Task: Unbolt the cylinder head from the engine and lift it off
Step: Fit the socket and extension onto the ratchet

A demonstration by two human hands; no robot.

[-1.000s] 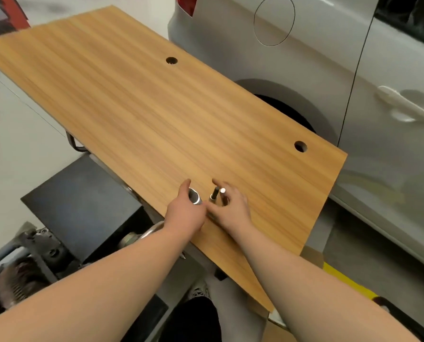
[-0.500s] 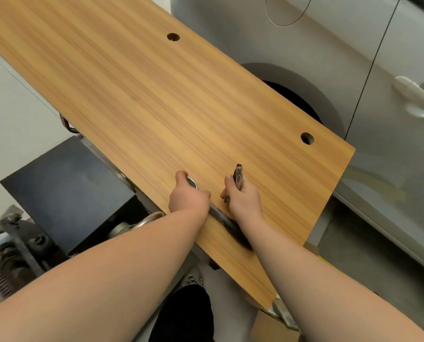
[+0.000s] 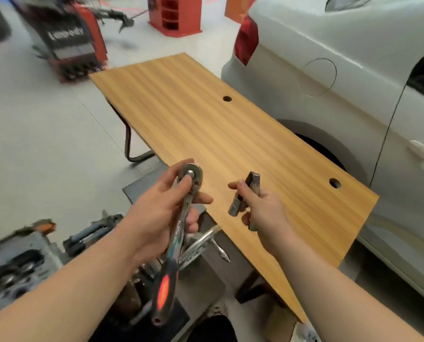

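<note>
The engine [image 3: 16, 265] with its cylinder head sits blurred at the lower left, off the desk's [image 3: 206, 124] near corner, apparently still bolted. The left hand [image 3: 156, 213] grips a ratchet [image 3: 179, 233] below its head; the right hand [image 3: 262, 213] pinches a socket piece [image 3: 245, 196], perhaps with an extension. A loose fit could let it drop during coupling

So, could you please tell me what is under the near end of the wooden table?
Under the wooden table, a dark box and metal tools show; hands and ratchet cover the rest.
</note>
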